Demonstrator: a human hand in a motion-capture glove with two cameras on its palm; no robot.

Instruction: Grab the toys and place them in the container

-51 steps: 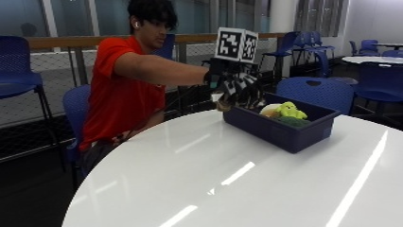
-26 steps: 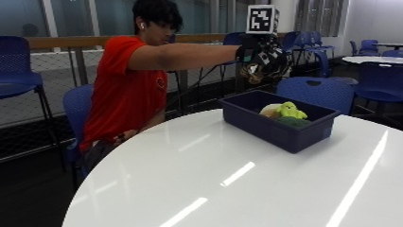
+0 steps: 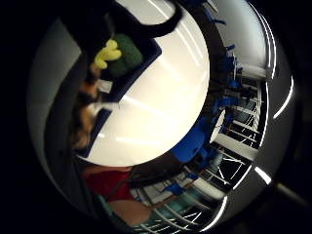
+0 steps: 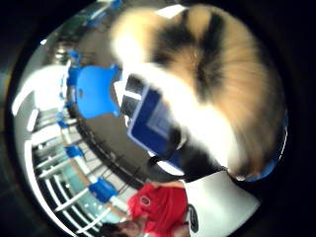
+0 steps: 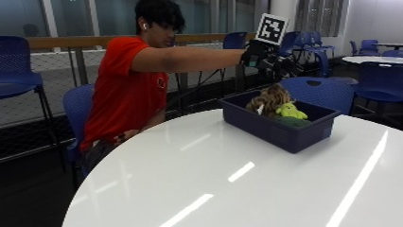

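Gloved right hand (image 5: 267, 54) raised above far side of blue container (image 5: 277, 124), apart from it. Fingers state: cannot tell. Brown-cream plush toy (image 5: 269, 99) and green-yellow plush toy (image 5: 291, 112) lie inside container, on far right part of white tabletop (image 5: 207, 184). No toy visible outside container; task looks nearly finished.

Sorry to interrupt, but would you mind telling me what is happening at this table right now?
A person in a red shirt is seated at the white table, putting toys into the dark blue container. Their gloved right hand is raised above the container. A tan and brown plush toy sits upright at the container's near end, below that hand, beside a green and yellow toy already inside. Whether the fingers are open cannot be made out.
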